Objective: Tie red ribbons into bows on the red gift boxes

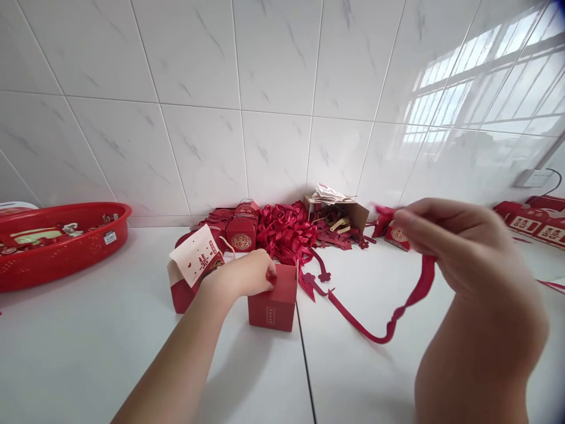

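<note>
Grip closed on a red ribbon, the right hand holds the strip raised above the white tabletop. Thumb and fingers pinch its upper end, while the rest sags in a loop and trails down to the surface, ending just beside a small red box. The left hand has its own grip folded over that box's top edge, fingers curled down on it, where it stands upright near the middle of the tabletop.

As things lie, the red box looks folded up and closed, with no ribbon on it that can be seen; the strip in the right hand is loose from it. A few closed boxes stand at the back by the tiled wall and look finished. Much appears left to do: a ribbon heap lies tangled behind the red box, and more red cartons sit at the far right edge.

Just beside the left wrist, an open carton has its white-lined flap up; what it holds is hidden. A cardboard box lies on its side against the wall, mouth toward the camera, with red and tan cut pieces spilling out and printed papers on top. At far left, a red basket holds flat packets and cards, too small to make out.
</note>
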Demonstrator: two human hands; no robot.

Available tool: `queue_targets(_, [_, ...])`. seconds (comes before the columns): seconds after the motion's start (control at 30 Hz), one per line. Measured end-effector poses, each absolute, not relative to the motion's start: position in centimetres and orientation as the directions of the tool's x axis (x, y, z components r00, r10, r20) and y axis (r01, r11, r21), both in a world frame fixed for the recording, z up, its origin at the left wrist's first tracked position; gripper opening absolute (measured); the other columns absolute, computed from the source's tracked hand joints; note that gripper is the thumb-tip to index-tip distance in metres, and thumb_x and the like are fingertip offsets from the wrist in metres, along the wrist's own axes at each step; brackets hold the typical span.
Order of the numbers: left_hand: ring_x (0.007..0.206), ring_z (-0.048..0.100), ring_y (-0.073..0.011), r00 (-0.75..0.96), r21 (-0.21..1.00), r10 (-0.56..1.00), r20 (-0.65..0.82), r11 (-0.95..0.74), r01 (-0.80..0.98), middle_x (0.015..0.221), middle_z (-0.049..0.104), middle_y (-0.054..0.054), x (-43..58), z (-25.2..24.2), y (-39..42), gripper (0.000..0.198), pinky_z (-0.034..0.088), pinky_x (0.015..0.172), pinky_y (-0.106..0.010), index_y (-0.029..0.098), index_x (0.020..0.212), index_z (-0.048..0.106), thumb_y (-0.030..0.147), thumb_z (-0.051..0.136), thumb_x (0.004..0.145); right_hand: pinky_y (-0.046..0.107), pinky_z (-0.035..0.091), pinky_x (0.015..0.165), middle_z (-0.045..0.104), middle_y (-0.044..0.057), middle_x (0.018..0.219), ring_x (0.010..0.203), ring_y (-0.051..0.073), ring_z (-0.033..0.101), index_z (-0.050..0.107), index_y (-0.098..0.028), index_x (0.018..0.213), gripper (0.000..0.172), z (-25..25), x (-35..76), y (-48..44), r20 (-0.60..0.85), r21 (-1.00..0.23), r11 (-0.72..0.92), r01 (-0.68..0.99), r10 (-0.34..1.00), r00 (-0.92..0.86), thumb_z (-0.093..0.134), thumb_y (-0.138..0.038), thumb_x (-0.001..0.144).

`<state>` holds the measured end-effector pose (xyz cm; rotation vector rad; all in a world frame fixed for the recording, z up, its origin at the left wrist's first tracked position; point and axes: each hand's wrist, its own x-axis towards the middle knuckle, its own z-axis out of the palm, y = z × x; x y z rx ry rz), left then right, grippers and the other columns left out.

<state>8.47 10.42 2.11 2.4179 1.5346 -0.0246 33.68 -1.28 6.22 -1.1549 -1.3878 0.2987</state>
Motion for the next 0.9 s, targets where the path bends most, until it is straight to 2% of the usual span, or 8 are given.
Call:
queue_targets(0.07, [0.077,0.066,-0.022,0.432,0.223,0.879,-0.2,-0.389,0.894,0.108,0.066,-0.005,8.7,1.9,10.5,0.017,0.039,0.05,-0.024,0.026,0.082,0.069,0.026,0.059,0.068,0.023,0.031,0.045,0.053,0.0,0.059,0.051,0.01,0.043,0.067,-0.019,0.072,0.025,6.1,33.4,-0.7,0.457,-0.73,0.336,0.596,0.887,0.06,0.068,-0.044,0.077])
queue_targets(0.13, [0.077,0.066,-0.0225,0.429,0.22,0.875,-0.224,-0.383,0.897,0.105,0.068,-0.004,9.0,1.8,10.6,0.017,0.039,0.05,-0.026,0.026,0.081,0.069,0.027,0.057,0.069,0.024,0.038,0.049,0.06,0.001,0.066,0.057,0.012,0.051,0.066,-0.019,0.073,0.028,5.8,33.1,0.5,0.284,-0.652,0.271,0.708,0.953,-0.104,0.062,-0.045,0.082])
queue_targets(0.2, [0.076,0.066,-0.0225,0.429,0.215,0.873,-0.234,-0.384,0.898,0.098,0.069,-0.003,9.2,1.7,10.6,0.015,0.039,0.05,-0.026,0.026,0.079,0.068,0.026,0.057,0.069,0.024,0.041,0.054,0.064,0.001,0.07,0.063,0.013,0.057,0.066,-0.019,0.073,0.026,5.4,32.7,2.0,0.153,-0.587,0.243,0.773,0.97,-0.189,0.058,-0.042,0.083])
queue_targets(0.27, [0.073,0.066,-0.0219,0.434,0.205,0.869,-0.239,-0.392,0.897,0.09,0.07,-0.003,9.4,1.7,10.7,0.013,0.038,0.05,-0.026,0.025,0.077,0.066,0.024,0.056,0.069,0.024,0.041,0.055,0.066,0.001,0.07,0.065,0.014,0.058,0.066,-0.02,0.072,0.022,4.8,32.2,3.5,0.083,-0.543,0.219,0.811,0.975,-0.207,0.058,-0.038,0.083])
queue_targets(0.37, [0.072,0.065,-0.0212,0.448,0.182,0.863,-0.234,-0.414,0.892,0.088,0.069,-0.002,9.4,1.6,10.7,0.008,0.037,0.049,-0.027,0.023,0.073,0.062,0.022,0.055,0.068,0.023,0.04,0.053,0.067,0.001,0.07,0.063,0.013,0.058,0.065,-0.019,0.068,0.02,3.7,31.5,5.2,0.032,-0.523,0.19,0.831,0.979,-0.203,0.059,-0.034,0.08])
queue_targets(0.5, [0.073,0.064,-0.0219,0.453,0.148,0.863,-0.224,-0.429,0.891,0.095,0.068,-0.004,9.5,1.7,10.8,0.008,0.037,0.049,-0.028,0.023,0.076,0.059,0.025,0.054,0.07,0.023,0.038,0.049,0.066,0.002,0.067,0.059,0.013,0.058,0.067,-0.018,0.066,0.019,2.4,31.0,6.6,-0.024,-0.542,0.166,0.824,0.977,-0.212,0.06,-0.032,0.077])
queue_targets(0.67, [0.074,0.064,-0.0209,0.46,0.125,0.859,-0.225,-0.443,0.888,0.096,0.065,-0.004,9.5,1.9,10.6,0.006,0.037,0.049,-0.028,0.022,0.076,0.057,0.024,0.053,0.071,0.023,0.039,0.049,0.065,0.002,0.064,0.059,0.014,0.059,0.071,-0.018,0.072,0.018,1.9,30.8,7.3,-0.011,-0.555,0.14,0.82,0.985,-0.175,0.062,-0.032,0.077])
queue_targets(0.9, [0.069,0.06,-0.0192,0.458,0.084,0.86,-0.225,-0.451,0.889,0.099,0.061,-0.005,9.6,2.1,10.4,0.003,0.035,0.048,-0.028,0.02,0.074,0.051,0.023,0.051,0.072,0.023,0.03,0.042,0.061,0.001,0.06,0.049,0.011,0.05,0.066,-0.017,0.063,0.022,2.0,30.8,7.4,0.007,-0.535,0.085,0.841,0.995,-0.096,0.062,-0.035,0.076])
